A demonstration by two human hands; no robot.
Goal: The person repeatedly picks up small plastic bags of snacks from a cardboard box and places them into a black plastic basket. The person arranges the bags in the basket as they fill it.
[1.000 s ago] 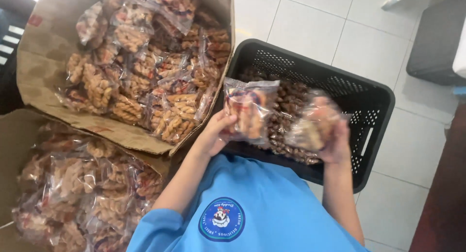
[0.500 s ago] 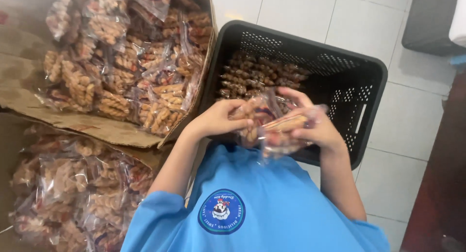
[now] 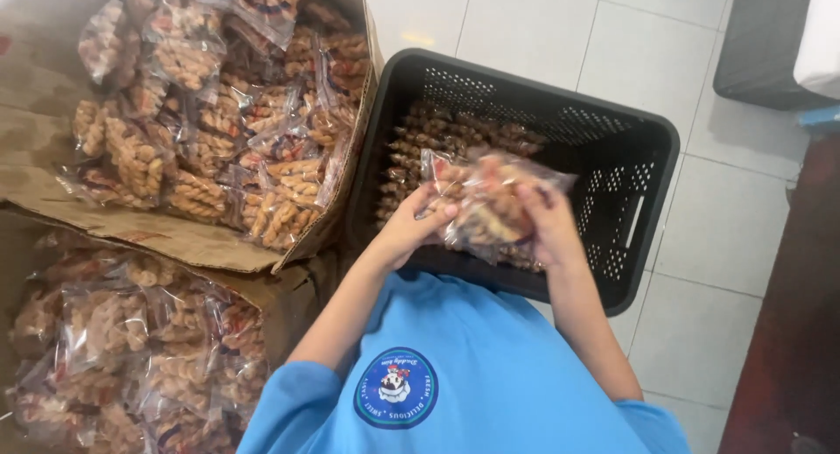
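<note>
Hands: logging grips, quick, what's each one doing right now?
Left hand: closed on clear snack packets.
Right hand: closed on the same packets.

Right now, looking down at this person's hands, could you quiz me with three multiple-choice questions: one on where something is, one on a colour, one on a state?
1. Where are the clear snack packets that both hands hold?
A. Over the black crate
B. Inside the upper cardboard box
C. On the tiled floor

2. What colour is the person's shirt?
A. Red
B. Blue
C. White

3. What state is the black crate in?
A. Holding nothing at all
B. Shut with a lid
C. Open, with some snacks already inside

Answers:
1 A: the left hand and right hand grip the packets above the crate's opening.
2 B: the shirt is plainly blue, with a round badge.
3 C: twisted brown snacks lie inside, and no lid is on it.
</note>
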